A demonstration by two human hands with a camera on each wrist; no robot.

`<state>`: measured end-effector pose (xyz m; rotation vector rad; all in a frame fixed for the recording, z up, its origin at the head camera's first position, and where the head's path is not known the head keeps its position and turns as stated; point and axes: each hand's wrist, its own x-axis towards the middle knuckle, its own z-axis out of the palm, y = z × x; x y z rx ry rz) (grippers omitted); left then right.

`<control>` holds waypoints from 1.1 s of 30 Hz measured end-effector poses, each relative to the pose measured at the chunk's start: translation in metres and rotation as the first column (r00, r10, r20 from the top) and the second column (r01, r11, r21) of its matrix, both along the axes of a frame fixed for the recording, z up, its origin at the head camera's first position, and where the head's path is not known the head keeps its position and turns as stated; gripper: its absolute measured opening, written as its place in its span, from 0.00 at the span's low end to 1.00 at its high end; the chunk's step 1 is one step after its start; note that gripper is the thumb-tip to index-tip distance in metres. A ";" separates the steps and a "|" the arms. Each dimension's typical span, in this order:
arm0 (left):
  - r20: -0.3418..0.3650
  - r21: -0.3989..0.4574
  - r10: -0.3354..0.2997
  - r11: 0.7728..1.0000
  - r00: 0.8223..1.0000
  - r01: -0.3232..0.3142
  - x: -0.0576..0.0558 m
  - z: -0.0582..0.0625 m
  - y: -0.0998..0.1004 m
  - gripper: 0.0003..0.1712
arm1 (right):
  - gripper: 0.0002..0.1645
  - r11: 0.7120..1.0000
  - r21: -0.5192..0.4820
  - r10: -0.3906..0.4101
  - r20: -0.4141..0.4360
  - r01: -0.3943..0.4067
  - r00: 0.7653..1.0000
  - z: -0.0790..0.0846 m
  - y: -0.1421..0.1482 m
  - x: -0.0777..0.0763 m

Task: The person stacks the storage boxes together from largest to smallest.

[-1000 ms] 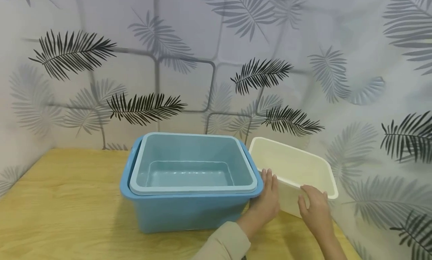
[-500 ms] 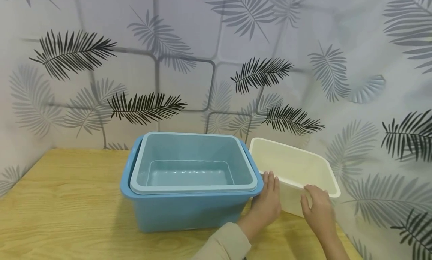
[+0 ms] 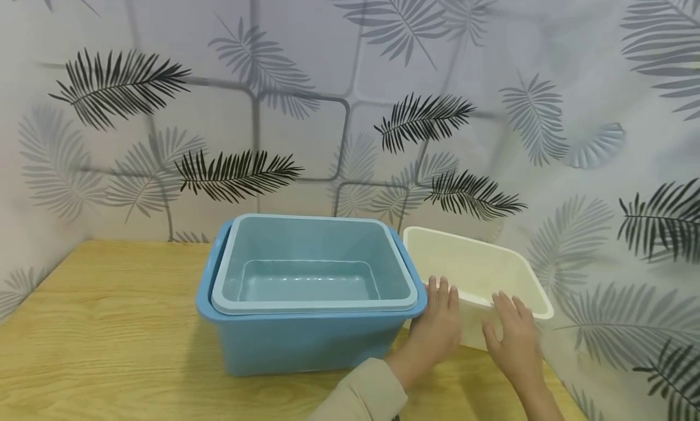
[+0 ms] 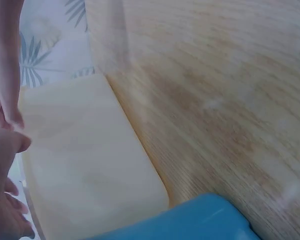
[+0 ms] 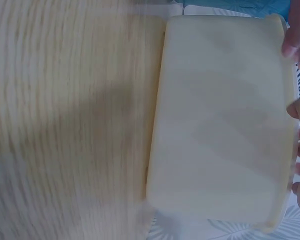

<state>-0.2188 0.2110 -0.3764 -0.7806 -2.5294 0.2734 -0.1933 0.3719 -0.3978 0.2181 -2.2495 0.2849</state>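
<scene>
A cream plastic tub (image 3: pixel 476 324) stands at the table's right side, its near rim under my fingers. My left hand (image 3: pixel 437 333) is at the left part of that rim, fingers pointing forward over it, beside the corner of a blue tub (image 3: pixel 306 342). Farther right along the rim is my right hand (image 3: pixel 514 345), its fingers extended at the edge and its thumb on the near side. Inside the blue tub sits a pale blue tub (image 3: pixel 306 308), its rim slightly raised. Seen from the right wrist, the cream wall (image 5: pixel 225 120) faces me, with fingertips at its rim.
The tubs stand on a wood-grain table (image 3: pixel 109 324). Behind and to the right hangs a leaf-patterned backdrop (image 3: pixel 306 135), close to the cream tub's far side. The blue tub's right end nearly meets the cream tub.
The cream tub has shifted slightly right and toward me. My right hand's fingers have straightened at the rim, and my left hand has moved a little right.
</scene>
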 end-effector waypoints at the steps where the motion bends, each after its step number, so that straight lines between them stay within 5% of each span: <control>1: 0.017 -0.032 0.018 0.999 1.000 -0.018 -0.001 0.000 0.001 0.33 | 0.30 1.000 0.018 0.009 0.020 -0.010 1.000 0.000 0.001 0.000; 5: 0.074 -0.034 0.039 0.999 0.997 -0.037 -0.004 0.000 -0.001 0.35 | 0.34 0.997 0.075 0.024 0.061 -0.028 0.998 -0.003 0.004 0.001; 15: -0.055 -0.194 -0.040 0.981 0.998 0.029 -0.004 -0.003 -0.005 0.35 | 0.33 0.995 0.076 0.054 0.064 -0.059 0.996 0.000 0.010 0.004; 29: -0.133 -0.143 -0.132 0.983 0.982 0.113 0.004 -0.005 -0.014 0.33 | 0.30 0.993 0.099 0.072 -0.020 -0.070 0.997 0.001 0.014 0.014; 33: -0.082 -0.062 -0.130 0.990 0.988 0.126 0.005 -0.007 -0.015 0.32 | 0.29 0.991 0.113 0.071 -0.046 -0.065 0.996 0.001 0.014 0.015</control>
